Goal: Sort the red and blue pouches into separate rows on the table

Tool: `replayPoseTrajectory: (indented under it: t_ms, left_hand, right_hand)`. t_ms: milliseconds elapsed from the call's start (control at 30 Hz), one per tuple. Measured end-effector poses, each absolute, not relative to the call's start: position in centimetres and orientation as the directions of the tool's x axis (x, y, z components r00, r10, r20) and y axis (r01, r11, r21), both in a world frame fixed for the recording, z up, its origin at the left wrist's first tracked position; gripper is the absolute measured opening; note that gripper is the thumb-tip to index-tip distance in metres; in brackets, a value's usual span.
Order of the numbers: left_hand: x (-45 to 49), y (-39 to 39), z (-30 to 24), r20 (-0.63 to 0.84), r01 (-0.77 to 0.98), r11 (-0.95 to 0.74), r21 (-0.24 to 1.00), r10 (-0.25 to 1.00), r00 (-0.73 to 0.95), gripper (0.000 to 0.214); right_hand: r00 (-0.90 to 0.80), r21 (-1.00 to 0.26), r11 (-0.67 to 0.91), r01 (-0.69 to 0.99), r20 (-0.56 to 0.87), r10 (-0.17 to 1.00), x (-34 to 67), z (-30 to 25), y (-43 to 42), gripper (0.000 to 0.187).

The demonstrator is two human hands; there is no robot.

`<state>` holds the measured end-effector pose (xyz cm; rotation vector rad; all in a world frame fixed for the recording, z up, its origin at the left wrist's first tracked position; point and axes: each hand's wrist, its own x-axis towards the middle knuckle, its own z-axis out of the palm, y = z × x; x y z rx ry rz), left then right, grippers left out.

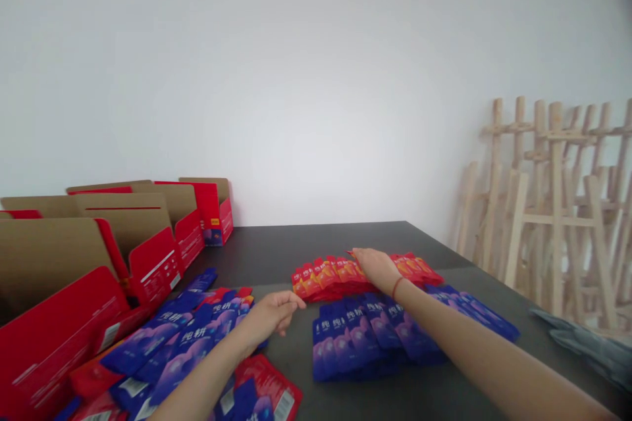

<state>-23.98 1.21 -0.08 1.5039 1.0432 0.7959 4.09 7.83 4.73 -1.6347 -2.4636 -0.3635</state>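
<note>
My right hand (pixel 376 268) is at the row of red packets (pixel 320 277), its fingers closed on a red packet whose corner shows beyond the fingertips. Most of that packet is hidden by the hand. In front of this row lies an overlapping row of blue-purple packets (pixel 345 342), partly covered by my right forearm. My left hand (pixel 277 313) hovers beside a loose pile of mixed packets (pixel 195 335), its fingers curled in and nothing visible in them. A red packet (pixel 269 385) lies back side up at the pile's near edge.
Several open red cardboard boxes (pixel 153 263) with brown insides line the left side. A dark table (pixel 296 240) carries everything, against a white wall. Grey plastic bags (pixel 587 345) lie at the right edge. Wooden easels (pixel 555 210) stand beyond on the right.
</note>
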Motion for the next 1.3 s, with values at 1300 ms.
replayPoseTrajectory:
  t_ms: [1300]
  left_hand:
    - [-23.7, 0.8, -0.6, -0.028, 0.236, -0.046, 0.971, 0.953, 0.301, 0.029]
  right_hand:
    - [-0.750, -0.151, 0.814, 0.561, 0.325, 0.577, -11.3, -6.7, -11.1, 0.039]
